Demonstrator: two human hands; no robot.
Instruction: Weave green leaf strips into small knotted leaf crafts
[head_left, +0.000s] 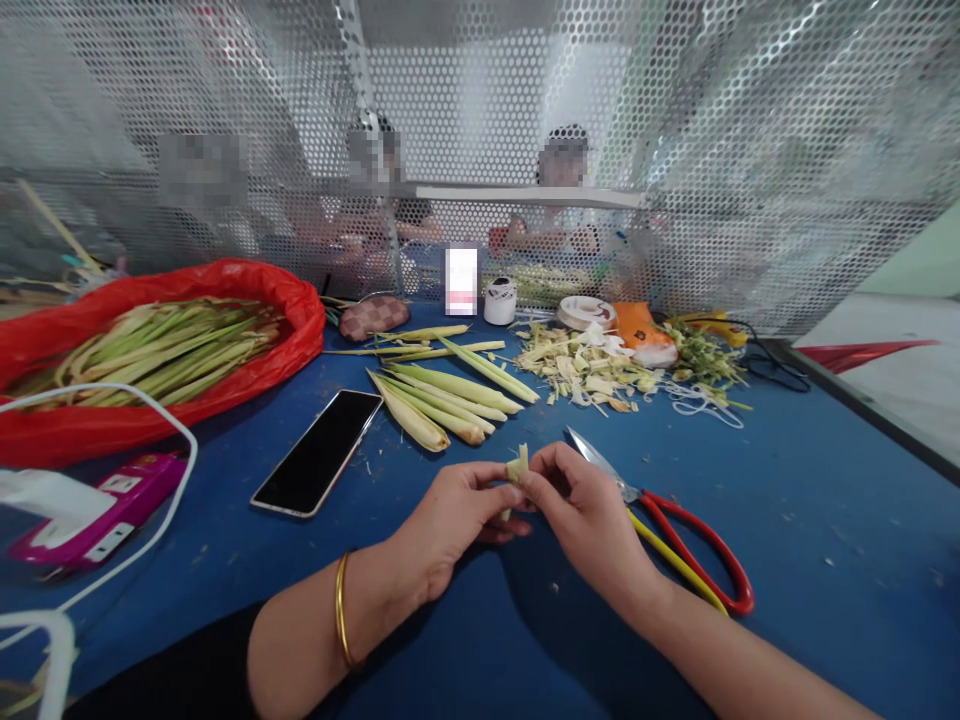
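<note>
My left hand (450,520) and my right hand (585,515) meet over the blue table (810,480), both pinching a small pale folded leaf piece (517,467) between thumbs and fingers. A gold bangle sits on my left wrist. Red-and-yellow-handled scissors (675,530) lie just right of my right hand, blades pointing away. Several pale green tapered stalks (442,395) lie just beyond my hands.
A black phone (319,450) lies left of the stalks. A red bag of green leaves (150,350) fills the far left. Leaf trimmings (600,365) are heaped at the back right. A pink power strip (112,505) with white cable lies at left. Perforated metal screens surround the table; people sit behind.
</note>
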